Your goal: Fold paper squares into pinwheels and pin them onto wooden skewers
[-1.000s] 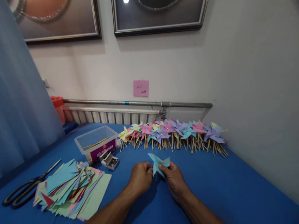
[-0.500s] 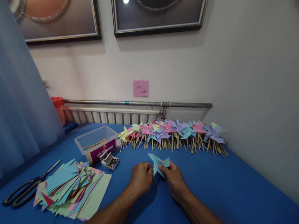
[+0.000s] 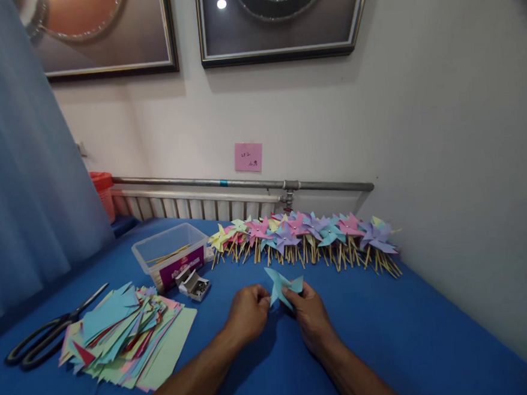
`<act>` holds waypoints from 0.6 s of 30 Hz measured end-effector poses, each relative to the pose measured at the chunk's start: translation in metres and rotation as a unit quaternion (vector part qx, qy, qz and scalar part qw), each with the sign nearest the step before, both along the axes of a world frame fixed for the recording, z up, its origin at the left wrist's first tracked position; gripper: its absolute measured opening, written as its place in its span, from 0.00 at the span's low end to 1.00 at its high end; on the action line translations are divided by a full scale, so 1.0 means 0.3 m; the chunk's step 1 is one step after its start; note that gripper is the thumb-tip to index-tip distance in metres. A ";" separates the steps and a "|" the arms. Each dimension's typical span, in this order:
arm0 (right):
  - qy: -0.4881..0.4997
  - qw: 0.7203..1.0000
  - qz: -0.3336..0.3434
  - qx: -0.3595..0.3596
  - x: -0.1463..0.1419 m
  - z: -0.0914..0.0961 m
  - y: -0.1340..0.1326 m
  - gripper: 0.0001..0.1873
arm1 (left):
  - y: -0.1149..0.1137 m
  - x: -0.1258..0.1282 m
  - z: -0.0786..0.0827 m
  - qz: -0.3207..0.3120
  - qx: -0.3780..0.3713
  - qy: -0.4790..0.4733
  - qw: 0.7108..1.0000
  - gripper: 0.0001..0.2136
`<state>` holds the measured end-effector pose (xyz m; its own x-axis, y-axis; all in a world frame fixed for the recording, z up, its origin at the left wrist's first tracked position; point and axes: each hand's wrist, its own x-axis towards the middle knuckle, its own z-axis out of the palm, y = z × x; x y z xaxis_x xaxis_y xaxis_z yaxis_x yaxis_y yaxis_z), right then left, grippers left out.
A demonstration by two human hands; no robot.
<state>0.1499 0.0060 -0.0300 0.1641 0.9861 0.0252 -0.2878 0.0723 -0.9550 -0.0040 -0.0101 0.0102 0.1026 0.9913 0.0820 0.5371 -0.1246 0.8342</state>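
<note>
Pinwheel (image 3: 277, 282) held; box (image 3: 189, 292) has pins (image 3: 201, 288), perhaps.

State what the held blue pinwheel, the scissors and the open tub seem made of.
Pinwheel: probably matte paper, by its thin, folded arms. Scissors: likely metal blades, faintly shiny; dark handles, perhaps plastic. Tub: apparently clear plastic, smooth, since its walls look see-through.

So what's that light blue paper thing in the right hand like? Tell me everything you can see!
The light blue paper shape is folded, with pointed arms spreading like a pinwheel's. The right hand pinches it, thumb across its front, over the blue surface. The left hand is close beside its lower left point; whether they touch is unclear.
</note>
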 end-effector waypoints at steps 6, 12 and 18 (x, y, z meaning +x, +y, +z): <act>0.002 0.999 -0.043 -0.008 0.031 0.031 0.017 0.19 | 0.009 -0.023 -0.012 -0.012 -0.007 0.042 0.999 0.06; 0.018 1.000 -0.024 -0.010 0.027 0.045 0.010 0.18 | 0.027 -0.022 -0.038 -0.003 -0.020 0.006 1.000 0.05; 0.020 0.998 -0.043 -0.031 0.034 0.055 0.011 0.21 | 0.066 -0.024 -0.058 0.056 -0.051 -0.124 0.989 0.07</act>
